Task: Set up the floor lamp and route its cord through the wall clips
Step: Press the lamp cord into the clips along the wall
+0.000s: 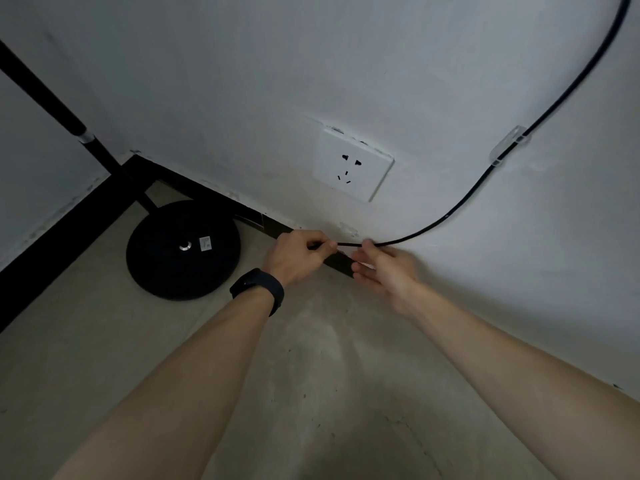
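The black lamp cord (460, 204) comes down the white wall from the top right, passes through a clear wall clip (508, 146) and curves low to my hands. My left hand (300, 255), with a dark wristband, pinches the cord between thumb and fingers. My right hand (384, 268) is blurred, its fingertips on the cord just right of the left hand, fingers spread downward. A second clear clip (348, 229) sticks to the wall just above my hands. The lamp's round black base (162, 258) rests on the floor at left, its black pole (62, 116) rising up-left.
A white wall socket (353, 168) sits above my hands, with nothing plugged in. A black skirting board (55, 237) runs along both walls into the corner behind the lamp base. The floor (311, 375) is bare grey concrete.
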The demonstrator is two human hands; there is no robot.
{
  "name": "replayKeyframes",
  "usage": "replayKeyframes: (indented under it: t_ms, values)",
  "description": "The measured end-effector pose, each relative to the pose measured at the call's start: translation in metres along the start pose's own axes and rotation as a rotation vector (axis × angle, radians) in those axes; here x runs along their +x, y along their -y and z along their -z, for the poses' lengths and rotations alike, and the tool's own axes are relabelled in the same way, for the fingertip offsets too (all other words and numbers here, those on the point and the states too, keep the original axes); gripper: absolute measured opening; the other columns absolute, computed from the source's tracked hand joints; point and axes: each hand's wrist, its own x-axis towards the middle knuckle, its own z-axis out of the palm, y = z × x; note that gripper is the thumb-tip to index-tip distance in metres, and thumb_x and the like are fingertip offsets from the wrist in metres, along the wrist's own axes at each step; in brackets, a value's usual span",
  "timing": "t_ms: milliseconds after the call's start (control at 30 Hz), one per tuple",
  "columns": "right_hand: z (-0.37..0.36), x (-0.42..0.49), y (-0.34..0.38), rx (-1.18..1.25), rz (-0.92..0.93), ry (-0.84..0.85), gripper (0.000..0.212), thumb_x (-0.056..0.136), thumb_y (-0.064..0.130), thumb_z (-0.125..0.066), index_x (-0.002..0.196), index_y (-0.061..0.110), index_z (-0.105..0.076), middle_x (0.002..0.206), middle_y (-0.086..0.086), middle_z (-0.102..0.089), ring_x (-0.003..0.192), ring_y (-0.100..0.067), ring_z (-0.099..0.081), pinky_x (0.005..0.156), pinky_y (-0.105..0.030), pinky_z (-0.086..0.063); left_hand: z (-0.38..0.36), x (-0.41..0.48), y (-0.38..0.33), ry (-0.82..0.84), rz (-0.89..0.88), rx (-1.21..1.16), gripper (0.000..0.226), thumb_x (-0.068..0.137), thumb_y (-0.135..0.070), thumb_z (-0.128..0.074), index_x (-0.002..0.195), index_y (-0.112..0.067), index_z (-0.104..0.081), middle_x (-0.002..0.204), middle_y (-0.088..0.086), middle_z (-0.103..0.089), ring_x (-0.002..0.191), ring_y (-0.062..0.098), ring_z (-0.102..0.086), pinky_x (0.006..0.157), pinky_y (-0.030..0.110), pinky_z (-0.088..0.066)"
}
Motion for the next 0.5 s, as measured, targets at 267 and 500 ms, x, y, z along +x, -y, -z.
replayKeyframes:
  t_ms: [267, 500]
  values:
    - [-0.013, -0.003, 0.003, 0.095, 0.135, -0.102, 0.019, 0.101, 0.018, -0.06, 0.084, 0.011, -0.065, 0.083, -0.004, -0.073, 0.071, -0.015, -0.071, 0.063, -0.023, -0.059, 0.009, -0.001, 0.0, -0.108, -0.018, -0.007, 0.021, 0.093, -0.04, -0.064, 0.098, -0.025, -0.077, 0.099, -0.001, -0.077, 0.095, 0.014, -0.068, 0.083, 0.029, -0.055]
    - [-0.022, 0.001, 0.005, -0.207, 0.238, -0.202, 0.032, 0.101, 0.025, -0.057, 0.07, 0.02, -0.063, 0.075, -0.001, -0.073, 0.07, -0.023, -0.075, 0.077, -0.043, -0.065, 0.008, 0.007, -0.007, -0.154, 0.033, 0.05, 0.018, 0.096, -0.028, -0.064, 0.105, -0.02, -0.077, 0.102, 0.007, -0.076, 0.098, 0.022, -0.069, 0.082, 0.032, -0.056]
